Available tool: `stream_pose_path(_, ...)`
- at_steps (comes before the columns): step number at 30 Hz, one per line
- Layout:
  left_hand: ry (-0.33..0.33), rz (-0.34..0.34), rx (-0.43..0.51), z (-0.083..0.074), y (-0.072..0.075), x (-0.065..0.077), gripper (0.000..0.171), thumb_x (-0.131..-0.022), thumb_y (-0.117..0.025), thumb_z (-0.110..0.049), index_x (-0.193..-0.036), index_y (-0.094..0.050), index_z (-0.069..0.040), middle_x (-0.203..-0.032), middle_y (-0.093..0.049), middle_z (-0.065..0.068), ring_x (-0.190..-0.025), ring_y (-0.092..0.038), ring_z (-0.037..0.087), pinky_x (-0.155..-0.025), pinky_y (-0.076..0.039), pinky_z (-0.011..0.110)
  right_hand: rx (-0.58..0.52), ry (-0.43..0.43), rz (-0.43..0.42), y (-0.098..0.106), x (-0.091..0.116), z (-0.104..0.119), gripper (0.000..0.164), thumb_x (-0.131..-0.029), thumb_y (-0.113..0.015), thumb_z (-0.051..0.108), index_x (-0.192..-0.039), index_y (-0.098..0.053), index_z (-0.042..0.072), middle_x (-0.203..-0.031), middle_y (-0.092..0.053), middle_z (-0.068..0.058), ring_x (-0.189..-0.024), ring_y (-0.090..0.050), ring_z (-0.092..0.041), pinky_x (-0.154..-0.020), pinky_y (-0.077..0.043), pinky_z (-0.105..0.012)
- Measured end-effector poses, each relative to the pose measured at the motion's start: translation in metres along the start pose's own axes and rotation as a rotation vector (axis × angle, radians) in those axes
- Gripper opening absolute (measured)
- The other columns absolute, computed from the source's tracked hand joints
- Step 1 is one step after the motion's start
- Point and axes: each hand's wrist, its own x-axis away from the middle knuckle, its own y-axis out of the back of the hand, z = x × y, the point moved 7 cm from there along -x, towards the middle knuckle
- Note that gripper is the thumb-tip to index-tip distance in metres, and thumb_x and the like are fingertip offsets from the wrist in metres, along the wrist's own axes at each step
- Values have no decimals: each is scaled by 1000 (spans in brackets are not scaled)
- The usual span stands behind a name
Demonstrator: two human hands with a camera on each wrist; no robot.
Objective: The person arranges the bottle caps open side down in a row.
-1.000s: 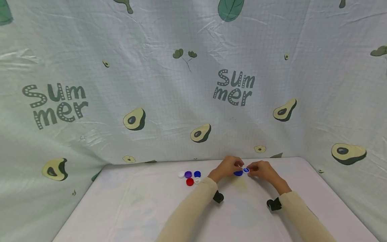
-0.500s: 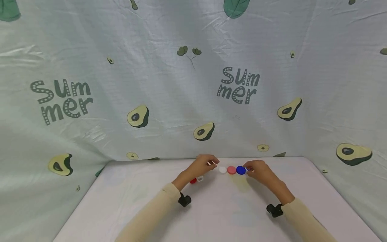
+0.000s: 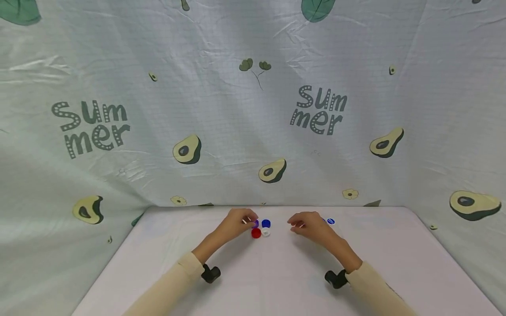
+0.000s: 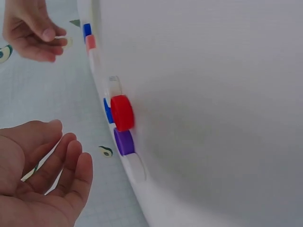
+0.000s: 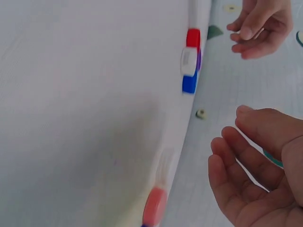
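Plastic bottle caps lie on the white table. In the head view, my left hand [image 3: 235, 223] hovers at the left cluster, its fingers loosely bent and partly covering a purple cap [image 3: 256, 224]. Beside that are a red cap [image 3: 256, 233], a blue cap [image 3: 266, 223] and a white cap [image 3: 266, 231]. Another white cap [image 4: 136, 168] shows in the left wrist view. My right hand [image 3: 312, 224] is in the air between the cluster and a row at the right, fingers relaxed. That row has a pink cap [image 5: 155, 206] and a blue-and-white cap [image 3: 330, 221]; my right hand hides part of it.
A pale sheet [image 3: 221, 175] printed with avocados hangs behind the table [image 3: 253, 281] and along both sides. Each wrist carries a small black camera, the left one [image 3: 211, 274] and the right one [image 3: 335, 279].
My left hand has moved left from the right-hand row to the cluster. My right hand has left the blue-and-white cap and come left. The head view has shifted slightly.
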Motion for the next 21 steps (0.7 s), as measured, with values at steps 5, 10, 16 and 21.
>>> stream_pose_path(5, 24, 12, -16, 10, 2, 11, 16, -91, -70, 5, -107, -71, 5, -104, -73, 18, -89, -67, 24, -73, -58, 27, -55, 89, 51, -19, -15, 22, 23, -93, -75, 13, -114, -75, 4, -102, -74, -2, -91, -67, -15, -81, -58, -26)
stream_pose_path(10, 25, 4, -5, 18, 1, 15, 16, -89, -71, 5, -105, -72, 6, -96, -73, 13, -85, -67, 22, -72, -56, 24, -83, 139, 85, -34, -30, 34, 24, -93, -75, 15, -115, -75, 5, -104, -74, -2, -94, -68, -16, -83, -58, -26)
stream_pose_path(16, 70, -9, 46, 33, -1, 16, 13, -89, -72, 4, -102, -74, 7, -91, -74, 10, -83, -69, 20, -71, -57, 23, -107, 150, 149, -49, -47, 37, 26, -92, -77, 13, -117, -74, 4, -110, -74, -9, -102, -68, -25, -91, -58, -41)
stream_pose_path(21, 99, -17, 67, 42, -2, 17, 12, -88, -75, 2, -99, -75, 7, -89, -75, 10, -80, -68, 16, -68, -56, 21, -57, 139, 188, -62, -61, 38, 23, -90, -79, 14, -112, -77, 8, -106, -74, -5, -100, -66, -24, -90, -58, -39)
